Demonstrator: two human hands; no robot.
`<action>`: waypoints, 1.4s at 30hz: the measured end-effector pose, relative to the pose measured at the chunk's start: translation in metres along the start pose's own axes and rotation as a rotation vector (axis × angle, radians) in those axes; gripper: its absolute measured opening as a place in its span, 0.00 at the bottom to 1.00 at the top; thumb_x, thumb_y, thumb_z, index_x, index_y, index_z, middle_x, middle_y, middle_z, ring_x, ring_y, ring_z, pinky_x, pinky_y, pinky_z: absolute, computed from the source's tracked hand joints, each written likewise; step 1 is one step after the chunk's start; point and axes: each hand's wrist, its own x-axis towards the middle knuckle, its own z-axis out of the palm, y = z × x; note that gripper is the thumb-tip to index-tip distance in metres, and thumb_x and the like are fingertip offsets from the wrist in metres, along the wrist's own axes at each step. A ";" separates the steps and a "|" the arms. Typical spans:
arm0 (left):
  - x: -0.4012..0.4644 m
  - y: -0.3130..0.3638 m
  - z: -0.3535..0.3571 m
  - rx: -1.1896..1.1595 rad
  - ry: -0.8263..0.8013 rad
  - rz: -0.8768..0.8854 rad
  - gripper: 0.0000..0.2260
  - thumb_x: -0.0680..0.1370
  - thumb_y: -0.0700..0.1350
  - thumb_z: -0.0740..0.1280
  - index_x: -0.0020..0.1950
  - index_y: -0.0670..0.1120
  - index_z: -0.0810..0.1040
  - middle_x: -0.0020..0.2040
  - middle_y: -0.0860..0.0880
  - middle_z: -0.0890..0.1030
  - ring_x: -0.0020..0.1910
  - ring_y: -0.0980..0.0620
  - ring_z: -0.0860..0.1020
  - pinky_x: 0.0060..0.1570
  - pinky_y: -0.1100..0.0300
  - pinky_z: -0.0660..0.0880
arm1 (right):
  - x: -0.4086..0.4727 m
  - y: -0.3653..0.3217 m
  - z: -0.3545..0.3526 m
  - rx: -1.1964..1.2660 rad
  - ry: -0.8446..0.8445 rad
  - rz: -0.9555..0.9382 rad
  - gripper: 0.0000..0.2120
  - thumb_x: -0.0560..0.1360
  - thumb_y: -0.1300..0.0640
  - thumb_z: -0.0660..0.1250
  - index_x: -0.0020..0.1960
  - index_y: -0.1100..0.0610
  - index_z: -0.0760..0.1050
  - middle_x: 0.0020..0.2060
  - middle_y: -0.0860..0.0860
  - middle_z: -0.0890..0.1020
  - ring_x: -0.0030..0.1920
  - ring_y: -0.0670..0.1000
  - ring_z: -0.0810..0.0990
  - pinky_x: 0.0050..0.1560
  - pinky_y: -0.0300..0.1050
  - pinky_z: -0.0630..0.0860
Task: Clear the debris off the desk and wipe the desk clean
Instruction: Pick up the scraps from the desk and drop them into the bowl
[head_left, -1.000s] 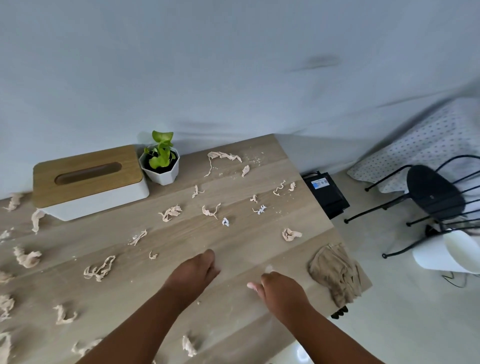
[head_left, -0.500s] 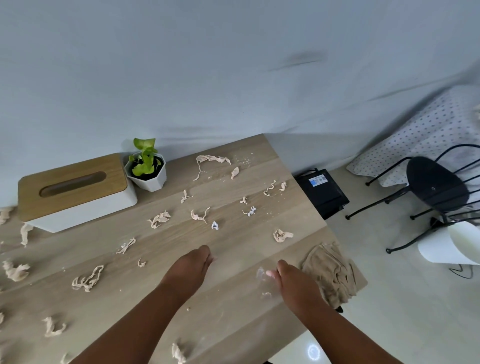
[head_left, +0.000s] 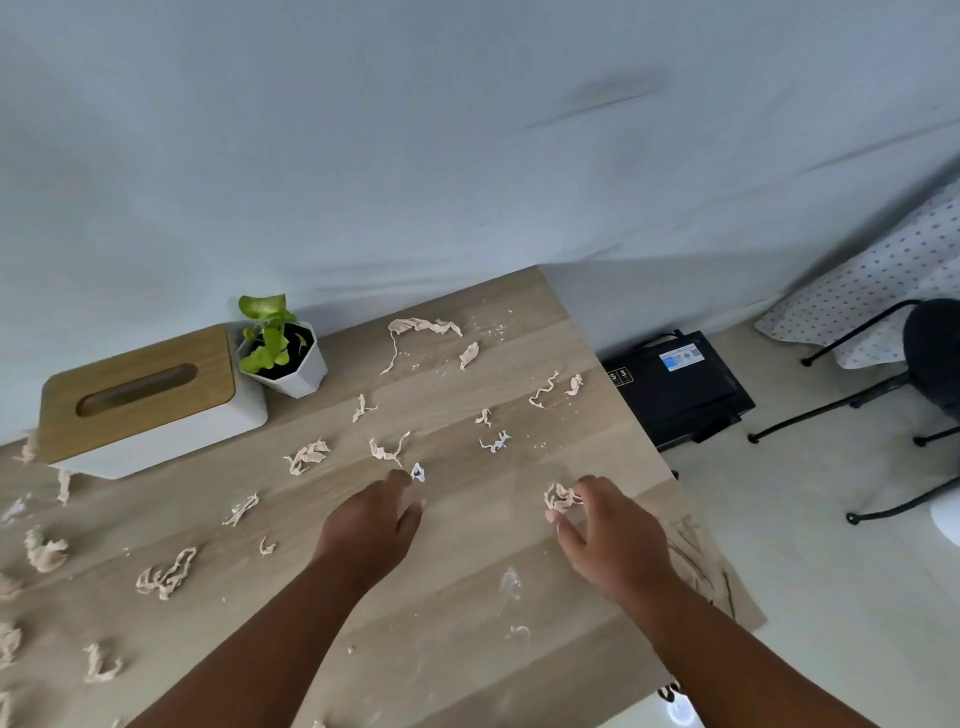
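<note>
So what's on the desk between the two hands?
In the head view, only bare wood lies between the left hand and right hand; the nearest scrap is at the right fingertips.

Scrap-strewn wooden desk (head_left: 467, 597)

Bare desk (head_left: 457, 597) between forearms, tissue box (head_left: 150, 402) and plant pot (head_left: 291, 364) blocking back-left

Left hand (head_left: 371, 522) and right hand (head_left: 608, 530) outstretched, palms down
</note>
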 end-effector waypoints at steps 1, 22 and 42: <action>0.005 0.001 0.001 0.013 0.012 -0.004 0.14 0.80 0.59 0.64 0.61 0.56 0.69 0.51 0.51 0.83 0.51 0.44 0.82 0.44 0.53 0.76 | 0.005 0.005 0.001 -0.019 0.006 -0.025 0.23 0.74 0.33 0.65 0.57 0.49 0.73 0.46 0.45 0.78 0.37 0.49 0.81 0.30 0.43 0.74; 0.019 0.032 0.015 0.113 0.110 0.007 0.16 0.83 0.45 0.56 0.50 0.32 0.74 0.32 0.37 0.77 0.29 0.35 0.78 0.25 0.50 0.73 | 0.043 -0.001 0.018 -0.161 0.072 -0.341 0.14 0.71 0.54 0.79 0.41 0.59 0.75 0.29 0.50 0.74 0.23 0.51 0.73 0.20 0.42 0.62; 0.040 -0.004 -0.010 0.021 0.135 -0.182 0.16 0.81 0.55 0.66 0.64 0.50 0.70 0.55 0.45 0.83 0.53 0.39 0.82 0.43 0.52 0.74 | 0.137 -0.025 0.015 -0.063 -0.229 -0.485 0.33 0.74 0.31 0.62 0.73 0.46 0.67 0.54 0.46 0.78 0.49 0.52 0.82 0.40 0.47 0.79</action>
